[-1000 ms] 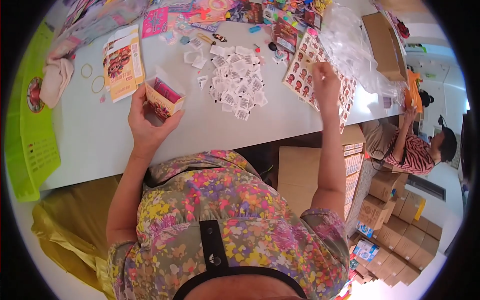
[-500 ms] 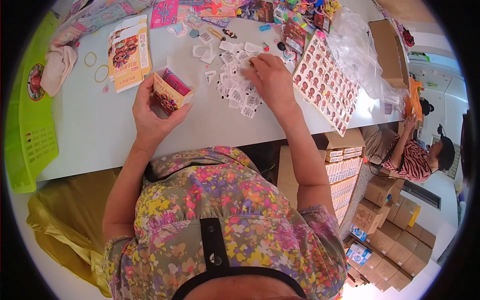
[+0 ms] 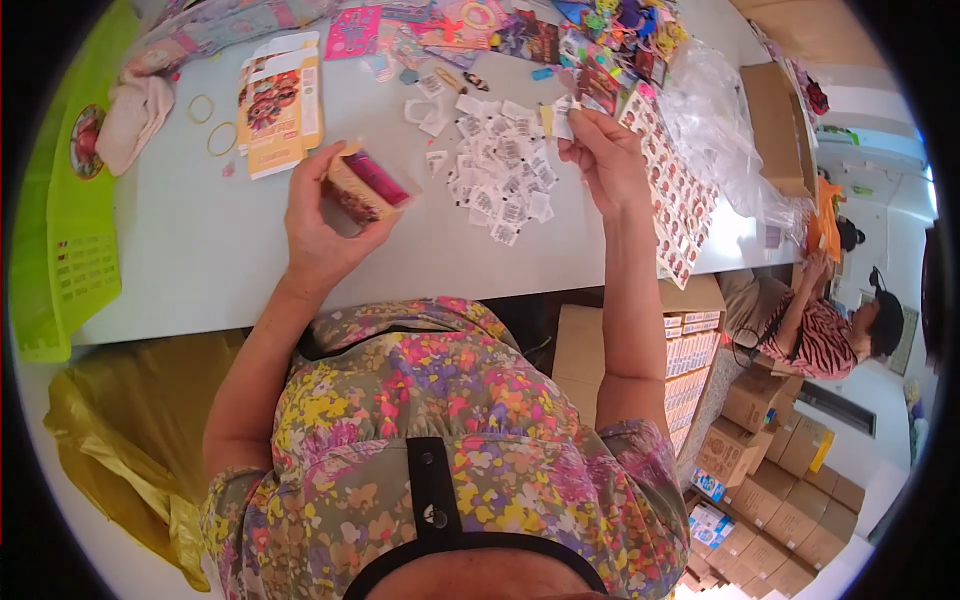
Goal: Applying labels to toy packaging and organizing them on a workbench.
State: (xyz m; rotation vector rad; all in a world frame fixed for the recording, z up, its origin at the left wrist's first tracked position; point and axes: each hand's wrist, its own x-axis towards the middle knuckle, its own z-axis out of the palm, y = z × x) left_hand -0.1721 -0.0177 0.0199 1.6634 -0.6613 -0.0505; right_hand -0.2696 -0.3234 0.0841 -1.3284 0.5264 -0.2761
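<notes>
A worker in a floral top held a small printed carton [image 3: 355,203] in the left hand [image 3: 322,228] above a pale table [image 3: 420,265], left of a heap of white sachets [image 3: 500,175]. The open mouth faced up toward the camera, its long edge slanting from upper left to lower right; foreshortening left unclear whether the depth was greater. The hand was clamped around the carton, thumb along the near side, fingers behind the far left.

The carton was yellow-orange, with a dark reddish picture on the side toward the worker, slightly blurred, and a bright pink packet [image 3: 375,178] filled its mouth. A clear flap or film seemed to stick out at the right corner.

Well apart from the left, the right hand [image 3: 605,165] pinched a small white-and-yellow piece [image 3: 557,121] between thumb and fingertips, at the upper right of the heap. Whether that piece touched the sachets could not be told.

A band of bare tabletop ran between the carton and the heap, and a wider one between the carton and the table's near edge. Flattened cartons [image 3: 277,118] lay just beyond the left hand, rubber bands [image 3: 221,139] farther left, and a green plastic basket [image 3: 85,240] bordered that end. Sheets of small printed figures [image 3: 683,215] lay at right, beside crumpled clear plastic [image 3: 715,110].
</notes>
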